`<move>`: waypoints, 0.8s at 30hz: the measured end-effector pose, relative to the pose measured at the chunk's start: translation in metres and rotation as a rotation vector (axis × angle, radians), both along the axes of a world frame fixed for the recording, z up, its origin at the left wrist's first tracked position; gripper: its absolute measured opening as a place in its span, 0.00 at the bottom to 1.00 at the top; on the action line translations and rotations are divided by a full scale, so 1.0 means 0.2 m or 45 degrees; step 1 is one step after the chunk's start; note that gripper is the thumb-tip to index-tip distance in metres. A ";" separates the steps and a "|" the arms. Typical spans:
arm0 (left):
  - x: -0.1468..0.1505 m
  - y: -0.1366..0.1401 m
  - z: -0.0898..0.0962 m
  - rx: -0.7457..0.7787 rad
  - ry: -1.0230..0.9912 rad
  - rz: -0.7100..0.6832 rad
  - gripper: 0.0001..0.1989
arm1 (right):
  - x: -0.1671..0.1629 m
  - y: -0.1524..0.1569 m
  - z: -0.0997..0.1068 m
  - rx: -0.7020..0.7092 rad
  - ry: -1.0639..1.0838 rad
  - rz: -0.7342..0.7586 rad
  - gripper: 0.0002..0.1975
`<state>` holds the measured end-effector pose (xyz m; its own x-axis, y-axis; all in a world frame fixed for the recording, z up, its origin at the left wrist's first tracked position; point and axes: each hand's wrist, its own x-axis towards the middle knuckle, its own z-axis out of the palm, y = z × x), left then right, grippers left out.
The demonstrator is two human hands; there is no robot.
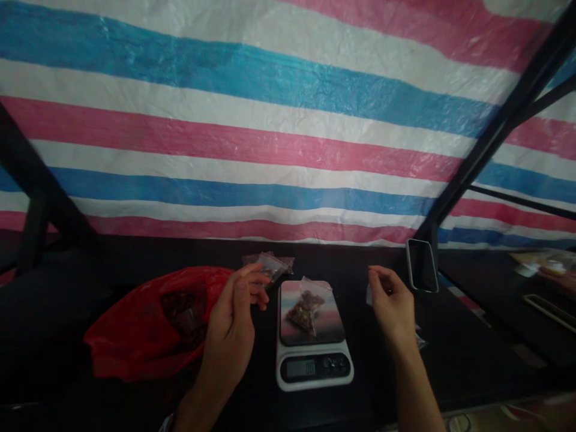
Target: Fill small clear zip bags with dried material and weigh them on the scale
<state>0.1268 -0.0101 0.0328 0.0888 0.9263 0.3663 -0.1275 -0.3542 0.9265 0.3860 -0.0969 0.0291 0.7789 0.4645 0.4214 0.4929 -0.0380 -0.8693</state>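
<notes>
A white digital kitchen scale stands between my hands, its display appearing to read 0.0. On its plate lies a small clear zip bag of brownish dried pieces. My left hand is raised left of the scale, fingers loosely apart with nothing seen in them. Just behind those fingertips lie several filled zip bags. To the right of the scale, my right hand has thumb and fingers pinched together; whether anything is between them I cannot make out. Clear plastic shows partly behind that hand.
A red plastic bag, open with dark brown pieces inside, sits at left. A phone leans on a black frame post at the back right. Striped sheeting hangs behind the black table. Further items lie on the right-hand table.
</notes>
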 end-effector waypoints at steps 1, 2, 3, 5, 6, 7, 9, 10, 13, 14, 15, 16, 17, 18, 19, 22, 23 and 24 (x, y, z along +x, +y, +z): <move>0.00 0.00 -0.01 0.003 -0.015 -0.002 0.24 | 0.00 0.00 0.00 0.013 0.003 -0.005 0.21; -0.01 0.00 -0.01 0.001 -0.024 -0.001 0.24 | 0.00 -0.01 0.00 0.025 0.005 -0.007 0.21; -0.01 0.00 -0.01 -0.003 -0.028 -0.001 0.24 | -0.01 -0.01 0.00 0.037 0.006 -0.007 0.21; -0.01 0.01 -0.01 -0.007 -0.043 -0.003 0.24 | -0.02 0.00 0.00 0.057 0.008 0.001 0.21; -0.01 0.01 -0.01 -0.005 -0.057 -0.004 0.24 | -0.02 0.00 0.00 0.066 0.010 0.006 0.20; -0.01 0.01 -0.01 -0.002 -0.075 -0.007 0.24 | -0.02 0.00 0.00 0.074 0.012 0.011 0.20; -0.01 0.01 -0.01 0.007 -0.104 -0.014 0.24 | -0.02 0.00 0.00 0.083 0.018 0.022 0.20; -0.01 0.01 -0.01 0.011 -0.108 -0.014 0.25 | -0.02 0.00 0.00 0.085 0.022 0.027 0.20; -0.01 0.02 -0.01 0.014 -0.097 -0.013 0.26 | -0.01 0.00 -0.01 0.089 0.030 0.034 0.20; -0.01 0.02 -0.02 0.013 -0.096 -0.012 0.26 | -0.01 0.00 0.00 0.088 0.031 0.037 0.20; -0.01 0.02 -0.02 0.013 -0.095 -0.012 0.26 | -0.01 0.00 0.00 0.087 0.032 0.041 0.20; -0.01 0.02 -0.02 0.014 -0.092 -0.011 0.26 | -0.01 0.00 0.00 0.083 0.034 0.046 0.20; -0.01 0.02 -0.01 0.016 -0.091 -0.008 0.26 | -0.02 0.01 0.00 0.079 0.036 0.052 0.20; -0.01 0.02 -0.01 0.018 -0.089 -0.006 0.26 | -0.02 0.01 0.00 0.074 0.037 0.058 0.20; -0.01 0.02 -0.01 0.018 -0.087 -0.005 0.26 | -0.02 0.01 0.00 0.068 0.038 0.063 0.20; -0.02 0.02 -0.01 0.016 -0.091 -0.011 0.25 | -0.02 0.01 0.00 0.045 0.038 0.076 0.19; -0.02 0.01 -0.01 0.015 -0.093 -0.013 0.25 | -0.02 0.01 0.00 0.037 0.036 0.082 0.19; -0.02 0.01 -0.01 0.014 -0.093 -0.010 0.25 | -0.02 0.01 0.01 0.029 0.035 0.092 0.19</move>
<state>0.1226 -0.0073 0.0311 0.0688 0.9214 0.3826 -0.1978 -0.3632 0.9105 0.3815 -0.0958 0.0307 0.7552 0.5102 0.4114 0.4697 0.0165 -0.8827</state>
